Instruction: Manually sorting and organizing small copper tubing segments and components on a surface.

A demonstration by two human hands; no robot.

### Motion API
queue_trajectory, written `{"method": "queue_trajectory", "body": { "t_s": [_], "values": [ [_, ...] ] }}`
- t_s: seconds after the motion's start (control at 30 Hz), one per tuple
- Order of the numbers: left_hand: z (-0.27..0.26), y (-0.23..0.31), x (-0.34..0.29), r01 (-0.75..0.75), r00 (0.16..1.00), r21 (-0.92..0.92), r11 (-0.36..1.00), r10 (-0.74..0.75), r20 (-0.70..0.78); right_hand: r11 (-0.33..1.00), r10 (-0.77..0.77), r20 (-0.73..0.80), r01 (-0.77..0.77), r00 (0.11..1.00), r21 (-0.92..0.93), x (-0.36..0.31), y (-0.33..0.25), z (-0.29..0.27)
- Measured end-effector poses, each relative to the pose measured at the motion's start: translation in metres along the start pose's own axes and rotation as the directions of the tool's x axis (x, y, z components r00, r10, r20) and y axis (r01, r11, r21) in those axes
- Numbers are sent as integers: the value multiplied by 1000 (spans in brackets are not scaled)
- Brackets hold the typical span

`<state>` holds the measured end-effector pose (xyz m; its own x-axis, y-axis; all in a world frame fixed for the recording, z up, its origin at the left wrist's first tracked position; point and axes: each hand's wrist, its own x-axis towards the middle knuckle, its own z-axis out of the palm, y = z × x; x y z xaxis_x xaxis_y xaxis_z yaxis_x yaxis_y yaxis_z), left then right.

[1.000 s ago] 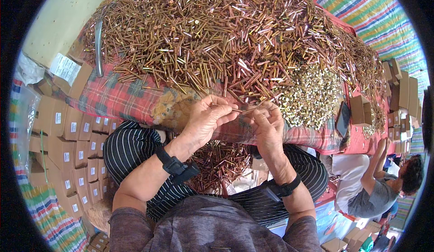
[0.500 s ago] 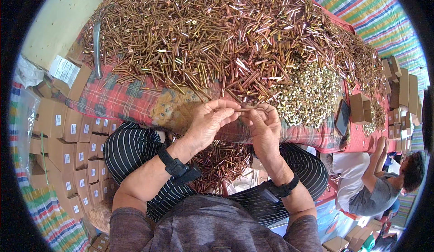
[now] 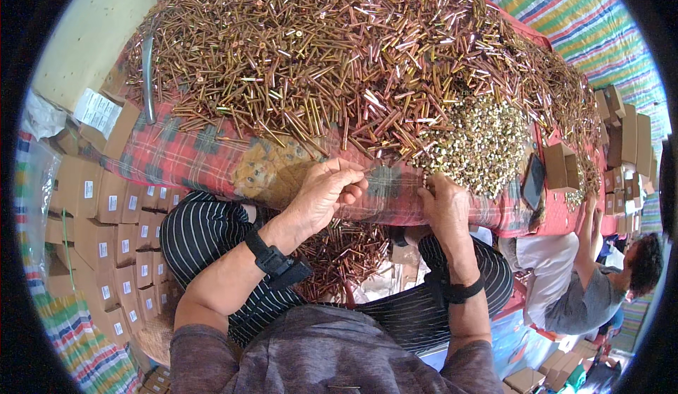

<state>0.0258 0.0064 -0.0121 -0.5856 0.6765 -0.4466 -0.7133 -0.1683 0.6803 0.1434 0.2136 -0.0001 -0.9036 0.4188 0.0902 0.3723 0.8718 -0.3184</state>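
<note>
My left hand is closed in a pinch around a thin metal rod, whose end sticks out past the fingertips above the plaid cloth. My right hand sits at the near edge of a heap of small gold-coloured metal pieces. Its fingers are curled together, and whatever they grip, if anything, is hidden. Beyond both hands spreads a large heap of slender copper-coloured metal rods. More such rods lie low between my legs.
Stacked small cardboard boxes stand on the left. A bent grey tube lies by the heap's left end. To the right are a dark flat object, an open carton and a seated person.
My right hand has left the rod and moved right to the small gold pieces. My left hand keeps the rod and has barely moved. The person at right has stretched their arms farther forward.
</note>
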Motion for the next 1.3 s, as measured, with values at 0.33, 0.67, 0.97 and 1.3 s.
{"method": "queue_trajectory", "body": {
  "t_s": [0.33, 0.67, 0.97, 1.3],
  "values": [
    [2, -4, 1, -85, 996, 143, 986, 88, -14, 943, -136, -140, 172, 981, 285, 6, -32, 9],
    [2, 0, -5, -89, 996, 133, 987, 85, 29, 215, 43, 175, -180, 984, 960, -2, -66, 20],
    [-4, -1, -4, -184, 982, 264, 947, 168, 82, 350, 6, 141, -134, 990, 927, -5, -75, 20],
    [-7, -4, -7, -306, 950, 344, 888, 260, 172, 628, -108, -81, 131, 991, 767, -2, -84, 11]
  ]
}}
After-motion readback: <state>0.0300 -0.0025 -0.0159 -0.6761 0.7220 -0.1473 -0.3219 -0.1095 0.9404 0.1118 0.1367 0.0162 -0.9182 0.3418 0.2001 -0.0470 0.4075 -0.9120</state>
